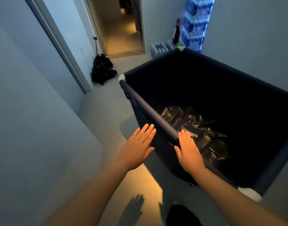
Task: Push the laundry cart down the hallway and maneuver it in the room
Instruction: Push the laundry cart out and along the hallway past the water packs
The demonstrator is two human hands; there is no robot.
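Observation:
A large dark blue fabric laundry cart [146,110] with white corner caps fills the right half of the view, set at an angle to the walls. A crumpled shiny black plastic bag [198,128] lies at its bottom. My left hand [138,147] hovers flat with fingers straight, just left of the cart's near rail and not touching it. My right hand [187,149] lies flat with fingers extended over the near end of that rail, the thumb on the outer side; it is not wrapped around the rail.
A wall runs close along the left with a door frame [61,46]. A black garbage bag [102,70] sits on the floor by it. Ahead is a doorway into a warm-lit corridor [123,38]. Stacked packs of water bottles [195,23] stand behind the cart's far corner.

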